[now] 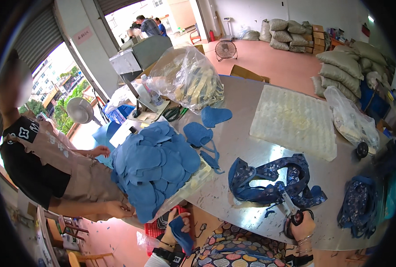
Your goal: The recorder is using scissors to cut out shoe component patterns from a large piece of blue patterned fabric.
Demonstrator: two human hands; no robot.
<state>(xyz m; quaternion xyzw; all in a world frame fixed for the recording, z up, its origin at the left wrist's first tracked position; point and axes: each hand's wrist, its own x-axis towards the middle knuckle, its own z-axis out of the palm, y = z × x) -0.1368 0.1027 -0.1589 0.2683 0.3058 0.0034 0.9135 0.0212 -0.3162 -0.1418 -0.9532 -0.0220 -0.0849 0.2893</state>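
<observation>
One lettered pink sign (pixel 83 35), one blue pile (pixel 158 160); your left hand (pixel 186 221) grips one blue piece (pixel 179 232) beside the table (pixel 220 189); one patterned bundle (pixel 247 179) by one pair of scissors (pixel 289 206), your right hand (pixel 303 228) curled round their handles; another patterned bundle (pixel 358 204), right.

The metal table (pixel 238 142) carries patterned fabric (pixel 262 194), blue pieces (pixel 216 116) and a pale sheet (pixel 293 120).

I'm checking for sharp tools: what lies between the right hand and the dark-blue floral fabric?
Scissors: the right hand holds their black handles, and the blades point toward the floral fabric. The head view shows this.
</observation>
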